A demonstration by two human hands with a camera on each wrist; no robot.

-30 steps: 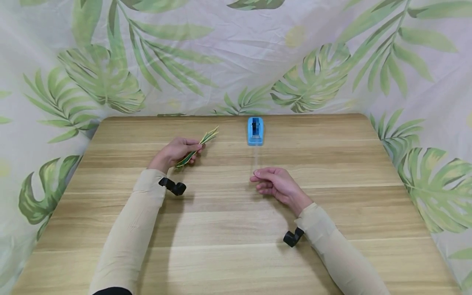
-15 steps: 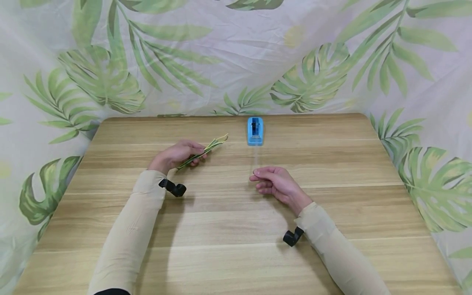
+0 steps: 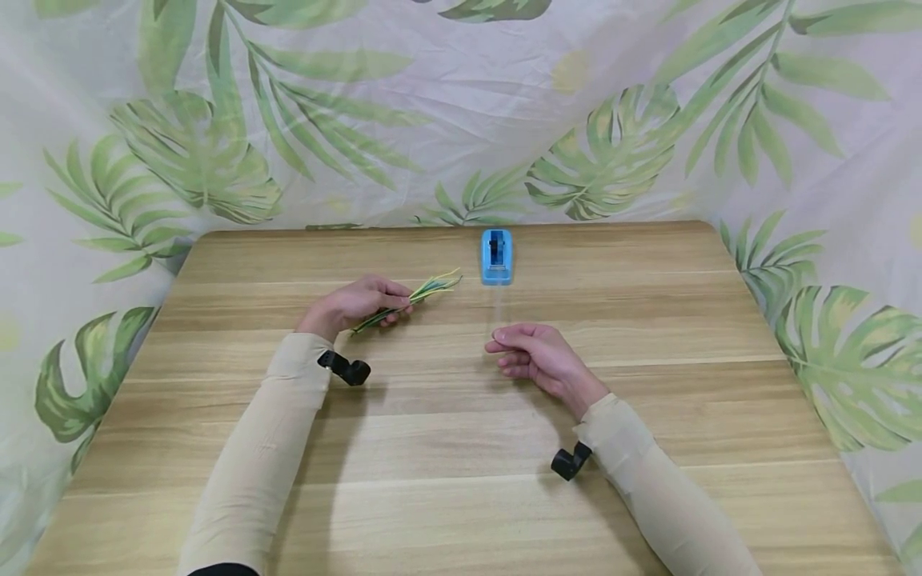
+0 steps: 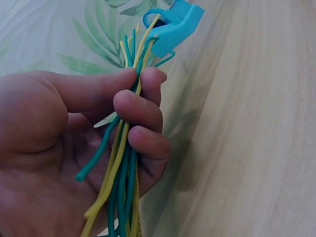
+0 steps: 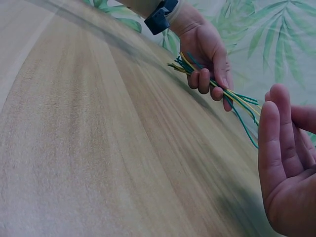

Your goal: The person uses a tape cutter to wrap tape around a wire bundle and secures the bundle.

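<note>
A loose bundle of green and yellow wires [image 3: 436,286] is gripped in my left hand [image 3: 358,302], between thumb and curled fingers. In the left wrist view the wires [image 4: 121,177] fan out above and below the grip, with one green end sticking out sideways. My right hand [image 3: 542,357] pinches the end of a clear strip of tape [image 3: 498,304] between thumb and index finger. That strip stretches back to the blue tape dispenser [image 3: 496,258] near the table's far edge. Seen from the right wrist, the wire tips reach close to my right fingers [image 5: 271,140].
The wood-grain table [image 3: 446,496] extends under both arms. Behind it and along its sides hangs a white cloth [image 3: 461,96] printed with green leaves. A black camera mount [image 3: 346,368] is on the left wrist, another [image 3: 571,462] on the right.
My left hand has shifted a little to the right, bringing the wires nearer the tape, and their tips have swung lower. The right hand and the dispenser have stayed in place.
</note>
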